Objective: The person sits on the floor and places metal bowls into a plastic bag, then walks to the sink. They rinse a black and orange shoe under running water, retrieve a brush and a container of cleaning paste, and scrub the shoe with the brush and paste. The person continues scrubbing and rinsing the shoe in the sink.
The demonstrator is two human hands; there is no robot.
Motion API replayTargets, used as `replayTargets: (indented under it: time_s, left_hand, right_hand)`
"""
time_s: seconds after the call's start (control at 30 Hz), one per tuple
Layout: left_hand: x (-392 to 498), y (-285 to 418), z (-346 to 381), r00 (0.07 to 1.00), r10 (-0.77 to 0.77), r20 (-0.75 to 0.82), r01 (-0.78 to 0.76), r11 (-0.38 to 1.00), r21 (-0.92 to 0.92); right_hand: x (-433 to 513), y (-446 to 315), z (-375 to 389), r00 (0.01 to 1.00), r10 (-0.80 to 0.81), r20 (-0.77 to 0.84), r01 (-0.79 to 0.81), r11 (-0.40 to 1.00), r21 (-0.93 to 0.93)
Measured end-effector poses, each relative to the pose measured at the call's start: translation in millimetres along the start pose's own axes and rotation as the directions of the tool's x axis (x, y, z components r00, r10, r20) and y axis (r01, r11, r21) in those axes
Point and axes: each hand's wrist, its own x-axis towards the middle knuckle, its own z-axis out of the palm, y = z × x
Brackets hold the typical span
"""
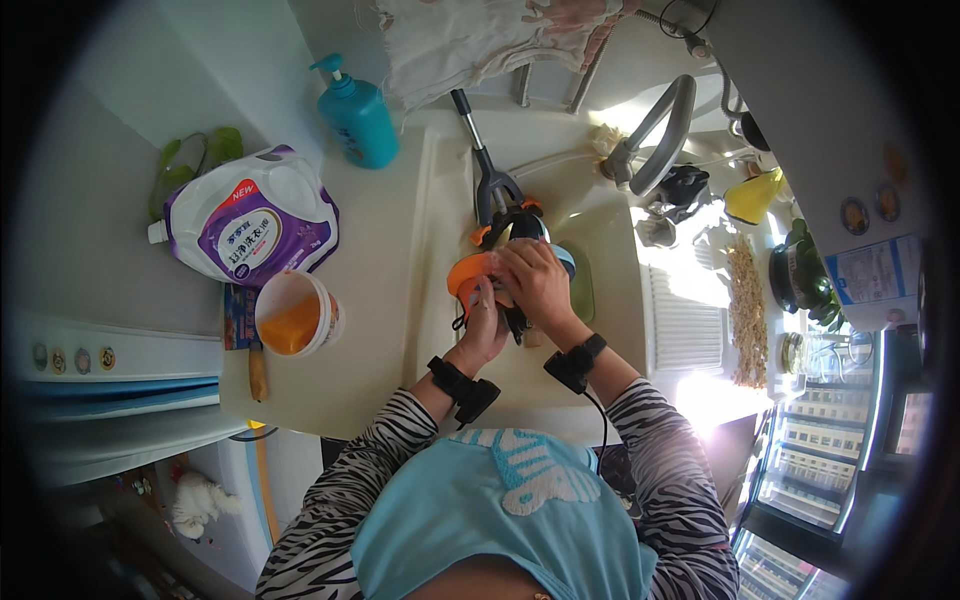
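Over the sink [457, 180], my two hands meet at an orange plastic piece [466, 273] with a rounded edge. My left hand [484, 330] grips it from below, thumb pointing up. From above, my right hand [536, 279] closes over the same piece, its fingertips bent onto it and hiding much of it. Black straps or small parts hang below between the hands. Just beyond them lies a device with a grey-black forked handle [491, 180] and orange and black parts, leaning against the far side of the sink. A blue rounded part [564, 261] shows beside my right hand.
Left on the counter are a purple-white detergent bag [255, 217], a white tub with orange contents [291, 315], a brush handle [258, 375] and a teal pump bottle [360, 120]. A grey faucet [652, 139] rises behind the sink. A ribbed washboard area [684, 315] lies right.
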Motion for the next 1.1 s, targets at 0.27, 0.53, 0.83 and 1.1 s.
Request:
replayTargets:
  time_s: [0.27, 0.53, 0.83, 1.1]
  left_hand:
    - [14, -7, -14, 0.999, 0.016, 0.043, -0.017, 1.000, 0.022]
    - [6, 12, 9, 0.999, 0.021, 0.034, -0.017, 0.994, -0.106]
    - [12, 5, -1, 0.998, -0.053, -0.018, 0.049, 0.985, -0.164]
    - [10, 6, 3, 0.999, -0.044, -0.020, 0.042, 0.996, -0.073]
  right_hand:
    - [-1, 11, 2, 0.997, -0.072, 0.035, 0.073, 0.997, -0.021]
    - [-18, 17, 1, 0.983, -0.185, -0.015, 0.185, 0.983, 0.005]
    - [-30, 18, 4, 0.998, -0.049, -0.024, 0.047, 0.996, -0.079]
    - [1, 33, 19, 0.607, 0.793, -0.051, -0.769, 0.603, 0.212]
